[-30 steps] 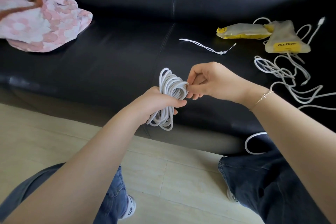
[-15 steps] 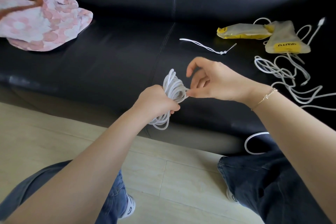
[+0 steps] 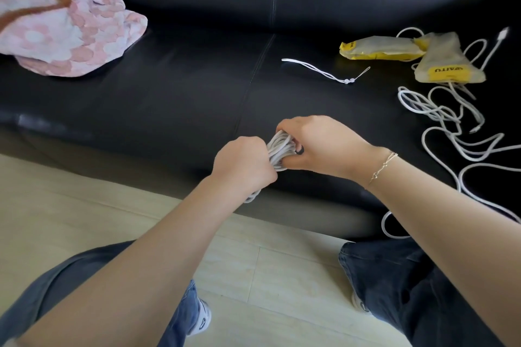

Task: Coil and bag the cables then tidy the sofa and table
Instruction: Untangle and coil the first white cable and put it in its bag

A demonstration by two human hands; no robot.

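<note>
1. The left hand (image 3: 244, 162) is closed in a fist around the coiled white cable (image 3: 279, 151); its grip hides most of the bundle, and only a short loop shows below the wrist.
2. The right hand (image 3: 318, 146) closes its grip over the top of the same coil, fingers curled down so their tips are out of sight behind the strands.
3. The coil is held in the air just over the front edge of the black sofa (image 3: 180, 87), between the 2 hands; its ends cannot be made out.
4. On the seat to the right lies a loose white cable (image 3: 439, 121) in a tangle; it runs off the right edge of the frame, and 1 loop hangs over the seat front beside the right forearm.
5. Behind the tangle lie 2 yellow-and-clear bags (image 3: 448, 60), touching each other, with cable partly under them.
6. A thin white strap (image 3: 318, 70) lies alone near the seat seam.
7. A pink flowered cushion (image 3: 64, 28) is cut off at the left edge.
</note>
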